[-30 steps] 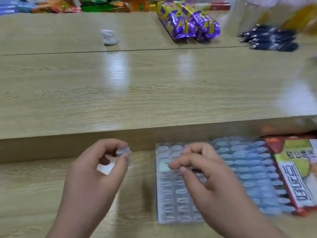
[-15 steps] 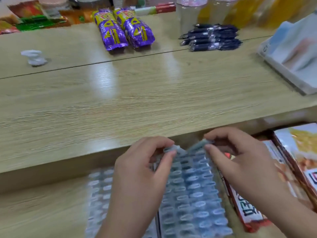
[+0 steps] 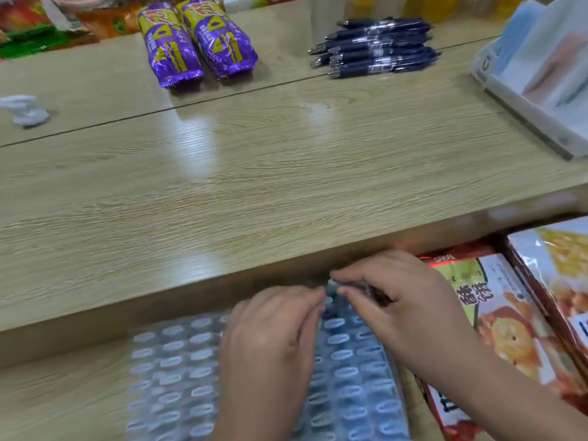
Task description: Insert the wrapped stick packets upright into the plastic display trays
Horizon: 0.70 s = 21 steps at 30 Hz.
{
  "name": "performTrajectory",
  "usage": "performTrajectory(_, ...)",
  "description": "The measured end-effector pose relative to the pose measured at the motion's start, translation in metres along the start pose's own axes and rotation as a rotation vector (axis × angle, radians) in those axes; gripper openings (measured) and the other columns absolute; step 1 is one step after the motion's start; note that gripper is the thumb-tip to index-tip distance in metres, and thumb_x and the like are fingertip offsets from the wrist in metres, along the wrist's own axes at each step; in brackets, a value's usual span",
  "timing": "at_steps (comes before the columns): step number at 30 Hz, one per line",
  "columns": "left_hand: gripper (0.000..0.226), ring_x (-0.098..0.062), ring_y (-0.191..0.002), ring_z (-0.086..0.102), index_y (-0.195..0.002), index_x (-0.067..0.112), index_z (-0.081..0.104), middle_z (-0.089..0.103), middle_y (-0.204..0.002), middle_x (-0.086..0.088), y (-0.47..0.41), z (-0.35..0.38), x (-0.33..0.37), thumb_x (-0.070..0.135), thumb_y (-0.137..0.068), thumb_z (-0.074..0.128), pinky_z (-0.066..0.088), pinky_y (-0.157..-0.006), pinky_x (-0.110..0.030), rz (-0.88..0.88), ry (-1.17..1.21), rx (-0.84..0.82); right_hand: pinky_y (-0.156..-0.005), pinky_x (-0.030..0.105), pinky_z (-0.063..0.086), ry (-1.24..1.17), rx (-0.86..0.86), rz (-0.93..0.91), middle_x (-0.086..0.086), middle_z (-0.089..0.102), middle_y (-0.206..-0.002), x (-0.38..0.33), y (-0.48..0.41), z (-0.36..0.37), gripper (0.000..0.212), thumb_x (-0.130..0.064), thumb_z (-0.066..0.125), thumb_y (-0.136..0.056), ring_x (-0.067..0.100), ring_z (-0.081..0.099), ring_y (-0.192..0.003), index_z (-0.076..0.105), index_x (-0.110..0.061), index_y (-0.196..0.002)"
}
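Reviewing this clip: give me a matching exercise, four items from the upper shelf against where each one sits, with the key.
Items:
1. purple snack packs
2. dark blue pens
3. crumpled white wrapper
4. white box

Places:
A. far left of the wooden shelf
B. far right edge of the shelf
C. back, left of centre
D. back, right of centre, lying in a bundle

Pairs: 1-C, 2-D, 3-A, 4-B

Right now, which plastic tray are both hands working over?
The right-hand tray; both hands' fingers meet at its far edge, while the left tray lies untouched.
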State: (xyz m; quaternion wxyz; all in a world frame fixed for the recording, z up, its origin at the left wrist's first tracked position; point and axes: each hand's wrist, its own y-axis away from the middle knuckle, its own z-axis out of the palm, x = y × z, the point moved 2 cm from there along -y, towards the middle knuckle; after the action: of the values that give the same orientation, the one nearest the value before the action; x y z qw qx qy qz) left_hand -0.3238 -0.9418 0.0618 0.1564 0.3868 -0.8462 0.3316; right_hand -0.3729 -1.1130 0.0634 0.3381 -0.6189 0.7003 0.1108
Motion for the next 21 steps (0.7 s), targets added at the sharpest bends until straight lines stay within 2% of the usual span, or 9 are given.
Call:
performTrajectory(3,0.009,-0.013,-0.086,0.070,-0.091,0.021,0.078,0.074,-0.092,0.012,0.003,0.001,0.000,0.022,-0.084,0.073,0.055,-0.069,-0.038,0.029,-0.015,0.040,-0.075,0.030,0.050,0.018,0.019,-0.069,-0.022,0.068,-0.094,0.002,0.003,0.004,0.014,-0.032,0.067,-0.087,0.008,0.061,-0.090,0.074,-0.032,-0.099)
performTrajectory(10,0.015,-0.011,-0.095,0.065,-0.094,0.024,0.078,0.072,-0.094,0.016,0.006,0.002,0.000,0.027,-0.088,0.064,0.043,-0.081,-0.027,0.080,-0.024,-0.024,-0.076,0.031,0.050,0.034,0.069,-0.132,-0.015,0.069,-0.096,0.003,0.006,0.006,0.015,-0.024,0.068,-0.090,0.013,0.062,-0.092,0.076,-0.026,-0.103)
performTrajectory(14,0.020,-0.019,-0.101,0.066,-0.099,0.022,0.077,0.073,-0.099,0.012,0.006,0.006,0.005,0.017,-0.085,0.064,0.044,-0.082,-0.033,0.167,-0.194,-0.127,-0.075,0.030,0.050,0.052,0.079,-0.155,-0.015,0.070,-0.095,0.003,0.007,0.009,0.014,-0.024,0.068,-0.090,0.014,0.062,-0.090,0.077,-0.025,-0.101)
performTrajectory(17,0.028,-0.024,-0.102,0.065,-0.104,0.019,0.075,0.071,-0.100,0.007,0.008,0.004,0.010,0.016,-0.086,0.055,0.042,-0.083,-0.035,0.200,-0.280,-0.212,-0.069,0.032,0.050,0.135,0.015,-0.197,-0.011,0.068,-0.096,0.001,0.007,0.006,0.017,-0.023,0.064,-0.090,0.019,0.059,-0.090,0.076,-0.025,-0.102)
performTrajectory(21,0.037,-0.030,-0.108,0.063,-0.117,0.014,0.070,0.068,-0.109,-0.002,0.013,-0.001,0.011,0.017,-0.088,0.046,0.041,-0.088,-0.040,0.235,-0.372,-0.273,-0.061,0.026,0.044,0.326,-0.100,-0.257,-0.002,0.061,-0.102,-0.010,0.004,0.001,0.034,-0.022,0.049,-0.086,0.022,0.056,-0.091,0.073,-0.025,-0.110)
